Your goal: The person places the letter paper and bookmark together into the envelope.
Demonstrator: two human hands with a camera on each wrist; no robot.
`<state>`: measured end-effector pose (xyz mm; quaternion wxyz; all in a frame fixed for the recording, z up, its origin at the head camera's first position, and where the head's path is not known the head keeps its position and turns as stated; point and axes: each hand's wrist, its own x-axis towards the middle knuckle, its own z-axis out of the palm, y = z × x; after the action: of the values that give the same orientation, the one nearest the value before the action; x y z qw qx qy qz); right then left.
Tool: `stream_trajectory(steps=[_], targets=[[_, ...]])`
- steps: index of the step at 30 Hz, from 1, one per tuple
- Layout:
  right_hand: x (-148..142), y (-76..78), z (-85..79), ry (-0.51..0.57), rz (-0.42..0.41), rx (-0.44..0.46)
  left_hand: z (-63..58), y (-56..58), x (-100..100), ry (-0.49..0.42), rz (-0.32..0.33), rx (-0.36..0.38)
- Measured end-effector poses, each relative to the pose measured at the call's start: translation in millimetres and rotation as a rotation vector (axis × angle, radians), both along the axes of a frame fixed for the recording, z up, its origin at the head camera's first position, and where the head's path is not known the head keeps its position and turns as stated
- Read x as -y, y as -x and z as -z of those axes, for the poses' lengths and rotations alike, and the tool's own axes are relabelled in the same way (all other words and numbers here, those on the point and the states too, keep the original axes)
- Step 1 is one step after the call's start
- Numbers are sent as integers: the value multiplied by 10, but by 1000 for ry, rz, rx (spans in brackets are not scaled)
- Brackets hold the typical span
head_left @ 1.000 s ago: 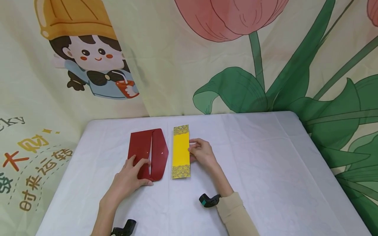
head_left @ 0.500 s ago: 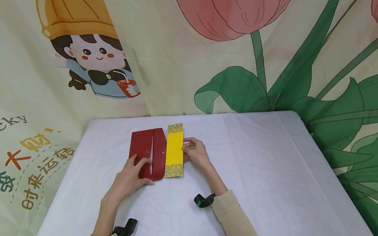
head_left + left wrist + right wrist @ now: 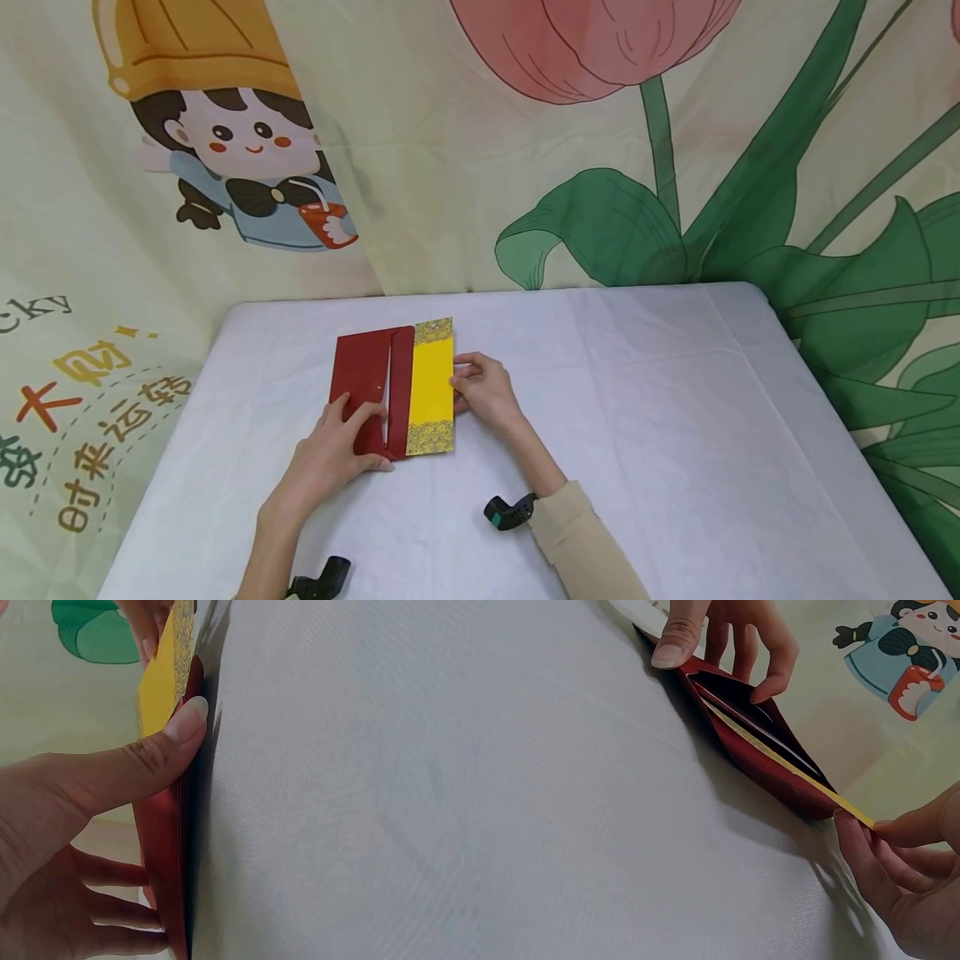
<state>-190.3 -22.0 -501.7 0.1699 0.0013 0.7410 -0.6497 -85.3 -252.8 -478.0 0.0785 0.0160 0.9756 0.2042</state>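
Note:
A red envelope point(image 3: 360, 362) lies on the white-covered table, its flap to the right. My left hand point(image 3: 326, 450) holds it, thumb at the near edge and fingertips by the slit of its mouth. My right hand point(image 3: 487, 392) pinches the right edge of a yellow card point(image 3: 432, 379) with patterned ends, which overlaps the flap in the head view. From the right wrist, the envelope's mouth point(image 3: 731, 686) gapes, a pale edge shows inside, and the yellow card point(image 3: 832, 796) slants over the flap. The left wrist view shows my thumb point(image 3: 146, 761) along the red edge.
A white cloth point(image 3: 637, 417) covers the table. Behind it hangs a printed curtain point(image 3: 420, 167) with a cartoon figure and a large flower. Black wrist devices point(image 3: 510, 512) sit on both forearms.
My right hand has brought the yellow card leftward, from beside the envelope to over its flap. The left hand has stayed in place on the envelope.

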Motion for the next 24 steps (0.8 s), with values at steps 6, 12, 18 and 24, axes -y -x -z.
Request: stream_trajectory(steps=[6,12,18,24], targets=[[58,-16,-4,-13,-52,-14,-5,5,-17,2,-11,19],[113,-24,11,-22,-74,-15,-16,-2,-12,-3,-8,19],[158,-7,26,-52,-82,-13,-7,-1,-7,0,-7,20],[164,16,21,-56,-84,-32,8,9,5,-2,-2,15]])
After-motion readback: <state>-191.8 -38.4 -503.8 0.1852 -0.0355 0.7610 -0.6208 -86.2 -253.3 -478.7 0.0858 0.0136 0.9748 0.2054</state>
